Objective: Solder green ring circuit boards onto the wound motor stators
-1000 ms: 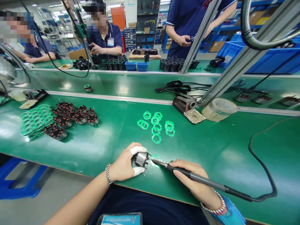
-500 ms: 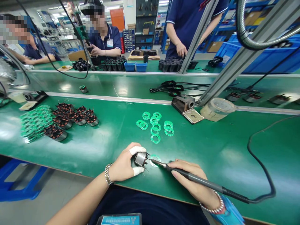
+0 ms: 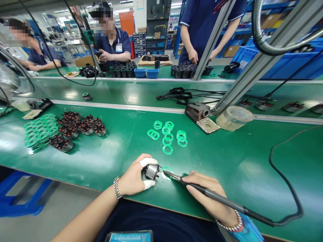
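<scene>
Between thumb and forefinger, both in white finger cots, my left hand grips a motor stator, its pins turned to the right. My right hand is closed round the dark handle of a soldering iron. The iron's tip points left, close to the pins; whether it touches them I cannot tell. A green ring-shaped circuit board lies on the bench beneath the tip. Beyond my hands, several more ring boards lie loosely grouped, some overlapping.
At left stand a pile of green boards and several stators. A soldering iron stand and a plastic tub are at the back right. The iron's cord loops at right. Behind a moving-line strip, co-workers sit and stand.
My right hand and the soldering iron have shifted very slightly right. My left hand and the stator stay in place. On the strip behind, a stator and black cabled parts have moved left.
</scene>
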Demonstrator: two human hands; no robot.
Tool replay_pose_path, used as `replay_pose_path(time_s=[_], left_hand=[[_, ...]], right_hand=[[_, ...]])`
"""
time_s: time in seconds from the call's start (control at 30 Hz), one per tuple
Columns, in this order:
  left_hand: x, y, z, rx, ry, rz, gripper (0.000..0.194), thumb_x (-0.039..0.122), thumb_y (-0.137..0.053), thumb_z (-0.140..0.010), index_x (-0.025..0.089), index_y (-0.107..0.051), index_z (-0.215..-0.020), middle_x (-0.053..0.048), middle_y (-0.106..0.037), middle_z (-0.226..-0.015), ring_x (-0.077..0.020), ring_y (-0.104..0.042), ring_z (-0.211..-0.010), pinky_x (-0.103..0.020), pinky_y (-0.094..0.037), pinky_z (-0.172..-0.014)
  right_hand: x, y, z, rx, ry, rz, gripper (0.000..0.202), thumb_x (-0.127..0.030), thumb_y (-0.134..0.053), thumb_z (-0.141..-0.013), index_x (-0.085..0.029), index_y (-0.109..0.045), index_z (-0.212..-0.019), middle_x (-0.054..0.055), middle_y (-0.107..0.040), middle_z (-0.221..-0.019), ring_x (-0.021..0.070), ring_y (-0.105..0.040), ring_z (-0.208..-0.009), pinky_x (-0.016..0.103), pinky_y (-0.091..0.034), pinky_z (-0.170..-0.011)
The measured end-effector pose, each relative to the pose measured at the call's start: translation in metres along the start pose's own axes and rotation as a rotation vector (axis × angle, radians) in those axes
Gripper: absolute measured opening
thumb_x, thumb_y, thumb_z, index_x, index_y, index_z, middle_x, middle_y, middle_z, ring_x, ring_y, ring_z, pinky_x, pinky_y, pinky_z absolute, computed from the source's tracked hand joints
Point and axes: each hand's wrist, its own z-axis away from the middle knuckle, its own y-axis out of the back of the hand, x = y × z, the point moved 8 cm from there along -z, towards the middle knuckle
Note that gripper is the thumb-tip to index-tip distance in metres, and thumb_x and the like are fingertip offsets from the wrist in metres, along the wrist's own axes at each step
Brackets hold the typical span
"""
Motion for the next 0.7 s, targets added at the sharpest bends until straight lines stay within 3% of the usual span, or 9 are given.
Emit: replay_pose_path(time_s=[0.3,0.63,0.7], left_hand=[[0.000,0.000,0.000,-0.002,0.006,0.001,0.051,0.007,-0.069,-0.056,0.020,-0.051,-0.102,-0.007,-0.052,-0.107,-0.0225,-0.055,-0.098,-0.037,-0.045,-0.086],[-0.003,-0.001,0.000,-0.008,0.022,-0.001,0.051,0.007,-0.069,-0.056,0.021,-0.052,-0.102,-0.007,-0.052,-0.109,-0.0225,-0.055,-0.099,-0.037,-0.045,-0.087],[-0.003,0.000,0.000,0.000,0.019,0.005,0.051,0.006,-0.069,-0.055,0.021,-0.052,-0.101,-0.007,-0.052,-0.108,-0.0223,-0.056,-0.097,-0.037,-0.045,-0.086]], right_hand=[[0.000,-0.003,0.000,-0.025,0.016,-0.011,0.021,-0.028,-0.049,-0.084,-0.021,-0.068,-0.080,0.004,-0.067,-0.062,0.0164,-0.064,-0.058,0.025,-0.052,-0.056],[0.007,0.011,0.004,0.147,-0.018,0.052,0.016,-0.032,-0.055,-0.082,-0.022,-0.067,-0.086,0.006,-0.070,-0.072,0.0186,-0.067,-0.063,0.026,-0.055,-0.058],[0.012,0.012,0.008,0.199,-0.014,0.066,0.015,-0.030,-0.053,-0.084,-0.022,-0.064,-0.090,0.003,-0.069,-0.065,0.0167,-0.067,-0.057,0.024,-0.055,-0.055]])
